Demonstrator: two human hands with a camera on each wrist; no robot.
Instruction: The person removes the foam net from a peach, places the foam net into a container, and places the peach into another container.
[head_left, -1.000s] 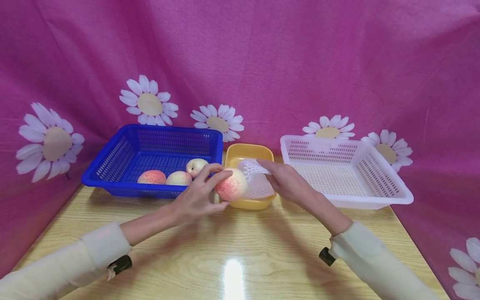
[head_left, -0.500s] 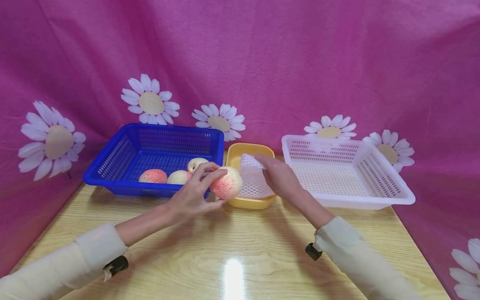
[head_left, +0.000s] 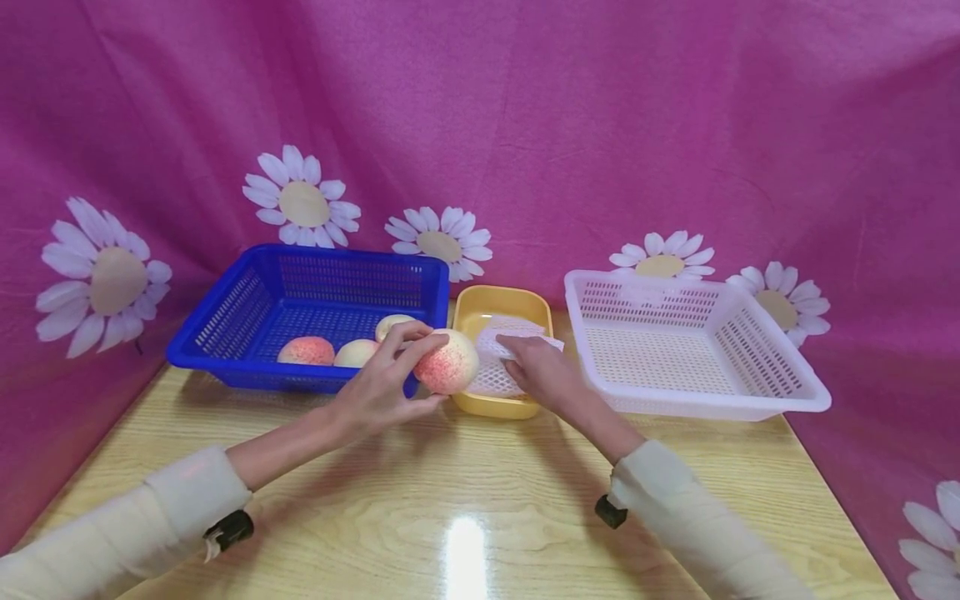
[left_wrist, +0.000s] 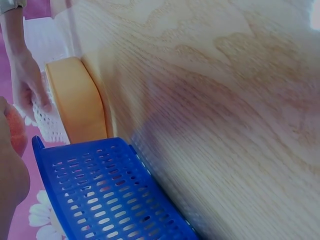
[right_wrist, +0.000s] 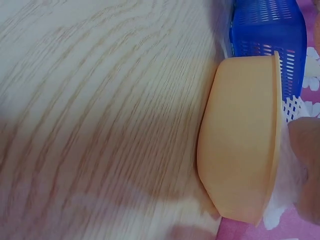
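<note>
In the head view my left hand [head_left: 378, 387] holds a pink-speckled peach [head_left: 447, 362] between thumb and fingers, above the front right corner of the blue basket [head_left: 258, 377]. My right hand [head_left: 546, 371] pinches a white foam fruit net [head_left: 491, 342] over the yellow tub [head_left: 495, 408]. More white netting lies in the tub beneath that hand. The left wrist view shows the right hand [left_wrist: 30, 80] with the foam net [left_wrist: 48, 122] at the tub's rim. Several other peaches, one of them reddish [head_left: 306, 351], rest inside the blue basket, partly hidden by its front wall and my left hand.
A white slotted basket [head_left: 697, 402] stands right of the yellow tub, close beside it. All the containers sit along the back of the wooden table [head_left: 360, 517], before a magenta cloth [head_left: 525, 125] printed with daisies.
My left hand has drawn slightly left with the peach, away from the netting. My right hand has first lifted the foam net, then lowered and moved left over the tub.
</note>
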